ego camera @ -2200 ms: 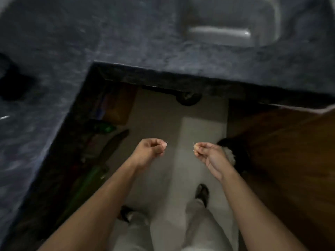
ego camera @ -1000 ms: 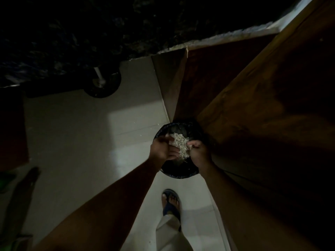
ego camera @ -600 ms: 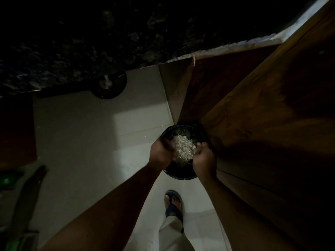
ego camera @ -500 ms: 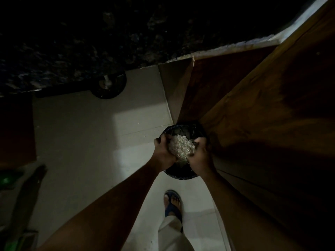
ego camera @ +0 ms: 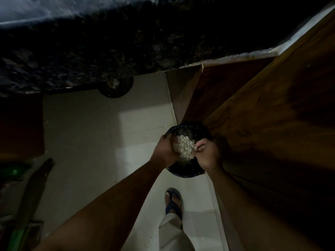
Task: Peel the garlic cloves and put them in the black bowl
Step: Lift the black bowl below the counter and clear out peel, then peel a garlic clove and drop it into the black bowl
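While two hands, left hand [ego camera: 165, 151] and right hand [ego camera: 208, 153], cup one peel clump [ego camera: 184, 147].

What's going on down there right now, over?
Left hand and right hand both grip a pale clump of garlic skins. Clump held above black container on the floor. Nothing in the way.

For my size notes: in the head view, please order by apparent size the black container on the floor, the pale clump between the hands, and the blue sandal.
1. black container, largest
2. blue sandal and pale clump: look alike, so I leave them unranked.
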